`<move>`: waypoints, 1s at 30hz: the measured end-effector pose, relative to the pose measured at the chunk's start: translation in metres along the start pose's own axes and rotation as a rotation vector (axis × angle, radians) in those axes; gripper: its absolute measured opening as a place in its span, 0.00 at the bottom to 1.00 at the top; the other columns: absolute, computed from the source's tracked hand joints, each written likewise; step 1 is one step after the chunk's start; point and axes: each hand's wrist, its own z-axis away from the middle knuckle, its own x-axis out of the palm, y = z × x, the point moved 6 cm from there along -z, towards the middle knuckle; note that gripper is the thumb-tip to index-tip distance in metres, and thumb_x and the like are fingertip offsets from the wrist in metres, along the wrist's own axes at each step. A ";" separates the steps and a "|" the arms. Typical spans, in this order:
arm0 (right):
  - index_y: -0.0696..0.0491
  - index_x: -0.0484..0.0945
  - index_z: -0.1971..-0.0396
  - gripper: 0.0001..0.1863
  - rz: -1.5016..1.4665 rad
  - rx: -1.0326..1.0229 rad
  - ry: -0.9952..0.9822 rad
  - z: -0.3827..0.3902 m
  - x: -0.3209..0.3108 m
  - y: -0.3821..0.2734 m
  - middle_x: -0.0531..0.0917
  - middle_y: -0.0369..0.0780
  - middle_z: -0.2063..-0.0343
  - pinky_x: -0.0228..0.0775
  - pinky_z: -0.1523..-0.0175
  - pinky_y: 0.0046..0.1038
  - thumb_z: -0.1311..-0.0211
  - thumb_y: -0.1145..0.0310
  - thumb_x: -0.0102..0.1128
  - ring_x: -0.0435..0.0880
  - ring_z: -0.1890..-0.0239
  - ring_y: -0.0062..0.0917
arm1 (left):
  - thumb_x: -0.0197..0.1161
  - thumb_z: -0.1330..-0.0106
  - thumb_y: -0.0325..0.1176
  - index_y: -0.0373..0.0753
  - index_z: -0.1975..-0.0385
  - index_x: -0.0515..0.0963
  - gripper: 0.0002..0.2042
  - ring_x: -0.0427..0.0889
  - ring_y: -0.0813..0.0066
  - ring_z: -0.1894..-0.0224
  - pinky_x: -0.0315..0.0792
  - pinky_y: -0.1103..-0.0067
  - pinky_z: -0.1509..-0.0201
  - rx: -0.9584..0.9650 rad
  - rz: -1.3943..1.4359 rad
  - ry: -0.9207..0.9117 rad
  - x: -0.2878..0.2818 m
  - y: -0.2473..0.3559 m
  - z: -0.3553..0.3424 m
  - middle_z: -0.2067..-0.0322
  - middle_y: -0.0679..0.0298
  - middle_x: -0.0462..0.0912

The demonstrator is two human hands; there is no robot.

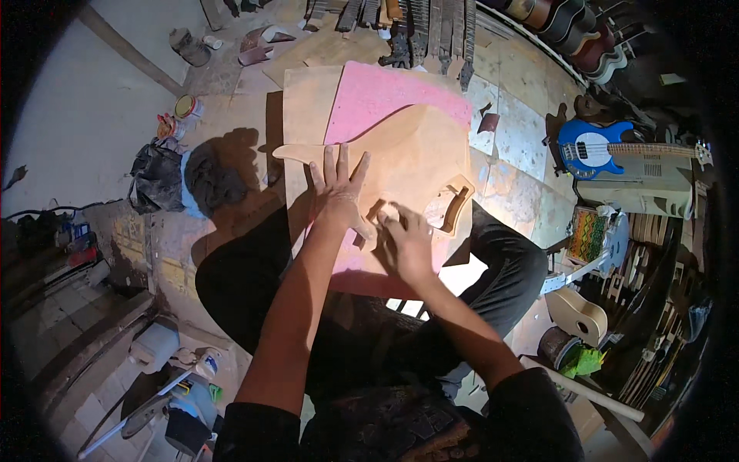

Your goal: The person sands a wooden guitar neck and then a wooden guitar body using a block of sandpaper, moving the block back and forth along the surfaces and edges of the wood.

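Observation:
A bare wooden guitar body (412, 158) with curved horns and a cut-out at its right lies on a pink sheet (377, 88) over a pale board (308, 100) in front of me. My left hand (339, 189) rests flat on the body's left part, fingers spread. Close to the near edge, beside the inner curve of the near horn, is my right hand (408, 239). Its fingers are bent and pressed against the wood. Whatever they may hold is hidden under them.
A blue bass guitar (593, 148) leans on a pale box (639, 189) at the right. An unfinished small guitar body (577, 316) stands below it. Dark cloth and bags (158, 173) lie left. Guitars (570, 31) line the far right; wood strips (443, 35) lie beyond the board.

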 end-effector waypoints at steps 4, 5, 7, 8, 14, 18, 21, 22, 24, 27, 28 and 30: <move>0.51 0.83 0.46 0.16 0.018 0.160 0.201 -0.073 -0.016 0.045 0.80 0.56 0.41 0.70 0.36 0.50 0.33 0.69 0.63 0.79 0.42 0.55 | 0.93 0.88 0.52 0.55 0.14 0.39 0.89 0.26 0.32 0.16 0.29 0.32 0.20 0.051 0.036 0.057 0.005 -0.002 -0.003 0.16 0.41 0.33; 0.51 0.83 0.45 0.17 0.011 0.189 0.212 -0.066 -0.014 0.037 0.80 0.56 0.40 0.70 0.36 0.50 0.32 0.69 0.62 0.79 0.41 0.55 | 0.93 0.88 0.53 0.55 0.14 0.38 0.89 0.26 0.32 0.16 0.29 0.32 0.20 0.044 0.032 0.041 0.011 -0.004 -0.002 0.16 0.41 0.32; 0.49 0.82 0.41 0.19 0.071 0.132 0.130 -0.023 0.004 0.021 0.77 0.57 0.37 0.68 0.34 0.51 0.31 0.67 0.63 0.76 0.37 0.55 | 0.93 0.88 0.54 0.55 0.14 0.38 0.89 0.25 0.32 0.16 0.28 0.32 0.20 0.037 0.023 0.026 0.014 -0.003 -0.004 0.16 0.41 0.31; 0.46 0.83 0.40 0.20 -0.133 0.232 0.064 -0.001 0.007 0.004 0.76 0.55 0.35 0.67 0.32 0.52 0.32 0.67 0.64 0.75 0.36 0.54 | 0.93 0.88 0.54 0.55 0.14 0.38 0.89 0.26 0.33 0.16 0.30 0.33 0.20 0.014 0.004 0.011 0.008 -0.005 -0.005 0.16 0.42 0.32; 0.49 0.84 0.47 0.16 0.017 0.073 0.143 -0.052 -0.023 0.031 0.80 0.51 0.38 0.70 0.40 0.51 0.35 0.68 0.68 0.79 0.43 0.52 | 0.92 0.87 0.54 0.55 0.14 0.37 0.89 0.29 0.35 0.15 0.32 0.36 0.18 0.003 -0.045 -0.019 0.008 0.001 0.002 0.16 0.43 0.33; 0.47 0.86 0.46 0.18 -0.003 0.041 0.146 -0.009 -0.015 0.033 0.81 0.49 0.39 0.71 0.40 0.48 0.36 0.71 0.70 0.79 0.43 0.49 | 0.93 0.84 0.54 0.55 0.14 0.38 0.87 0.29 0.36 0.15 0.32 0.37 0.17 0.005 -0.026 -0.019 -0.001 0.003 0.004 0.16 0.43 0.33; 0.46 0.87 0.46 0.19 -0.026 -0.002 0.149 -0.017 -0.014 0.023 0.81 0.48 0.39 0.71 0.38 0.47 0.37 0.72 0.71 0.79 0.43 0.48 | 0.93 0.83 0.54 0.56 0.14 0.38 0.87 0.29 0.37 0.15 0.32 0.37 0.17 -0.015 -0.030 -0.030 -0.006 0.002 0.003 0.16 0.44 0.33; 0.45 0.86 0.46 0.19 -0.032 -0.015 0.160 -0.029 -0.013 0.018 0.81 0.48 0.39 0.71 0.38 0.47 0.37 0.72 0.71 0.79 0.43 0.48 | 0.93 0.83 0.54 0.56 0.14 0.39 0.87 0.29 0.37 0.15 0.32 0.37 0.17 -0.021 -0.034 -0.041 -0.005 0.002 0.004 0.16 0.44 0.33; 0.45 0.85 0.45 0.19 0.069 0.004 0.133 -0.063 -0.012 0.014 0.82 0.48 0.40 0.71 0.37 0.47 0.36 0.69 0.70 0.79 0.43 0.49 | 0.93 0.83 0.54 0.56 0.15 0.39 0.87 0.29 0.37 0.15 0.32 0.37 0.17 0.000 -0.030 -0.036 -0.003 0.006 0.003 0.16 0.44 0.33; 0.45 0.85 0.45 0.19 -0.022 -0.011 0.113 -0.045 -0.008 0.023 0.82 0.47 0.39 0.72 0.37 0.46 0.36 0.71 0.71 0.79 0.42 0.49 | 0.93 0.83 0.54 0.56 0.14 0.39 0.87 0.30 0.37 0.15 0.33 0.37 0.17 -0.011 -0.028 -0.038 0.000 0.003 0.004 0.16 0.44 0.33; 0.45 0.86 0.44 0.20 -0.031 -0.027 0.094 -0.024 -0.010 0.028 0.82 0.47 0.38 0.72 0.36 0.46 0.37 0.71 0.71 0.79 0.42 0.48 | 0.93 0.83 0.54 0.57 0.14 0.39 0.87 0.30 0.37 0.15 0.33 0.37 0.17 -0.016 -0.028 -0.039 0.000 0.002 0.003 0.16 0.44 0.33; 0.43 0.86 0.43 0.21 -0.056 0.002 0.068 -0.011 -0.008 0.030 0.82 0.47 0.38 0.72 0.36 0.45 0.37 0.72 0.71 0.79 0.42 0.48 | 0.93 0.86 0.54 0.56 0.14 0.38 0.89 0.27 0.35 0.15 0.31 0.34 0.18 -0.009 -0.026 -0.027 0.000 -0.002 0.000 0.16 0.43 0.32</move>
